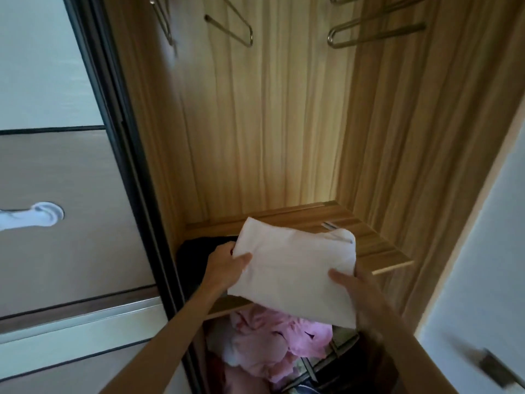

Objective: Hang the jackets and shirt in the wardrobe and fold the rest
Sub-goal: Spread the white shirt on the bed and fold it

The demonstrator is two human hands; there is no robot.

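L hand [227,265] + R hand [358,291] clamped on folded white cloth garment [295,268] | above wooden shelf [372,240] | risk: fold slumps if released unevenly

Both hands grip a folded white cloth garment [295,268] over the wooden wardrobe shelf [369,234]: left hand [227,265] at one edge, right hand [358,285] opposite, pink crumpled clothes [272,345] below the fingers

Both arms outstretched — left hand [227,264], right hand [362,295] grip the cloth [295,268].
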